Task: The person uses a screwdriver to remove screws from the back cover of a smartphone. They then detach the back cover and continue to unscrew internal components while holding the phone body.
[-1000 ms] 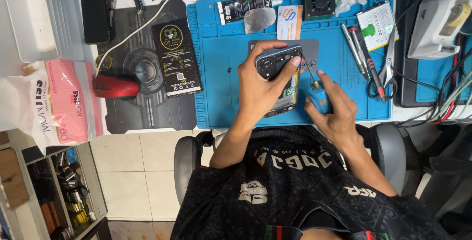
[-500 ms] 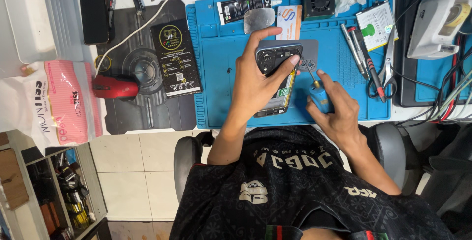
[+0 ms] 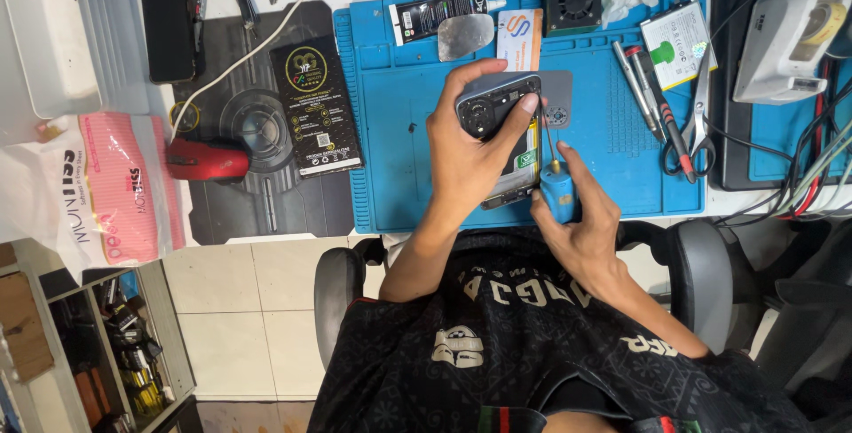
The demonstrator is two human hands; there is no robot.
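My left hand grips an opened dark phone, camera end up, over a blue work mat. The phone's inner parts show along its right edge. My right hand holds a blue-handled screwdriver just right of the phone. Its thin shaft points up along the phone's right edge. A grey back cover lies on the mat behind the phone.
On the mat lie a small fan, a battery, pens, tweezers and scissors. A black pad with a red mouse and a black box sits left. A white device with cables stands right.
My left hand has shifted the phone slightly and holds it more upright. My right hand has drawn in closer, so the screwdriver shaft now runs along the phone's right edge.
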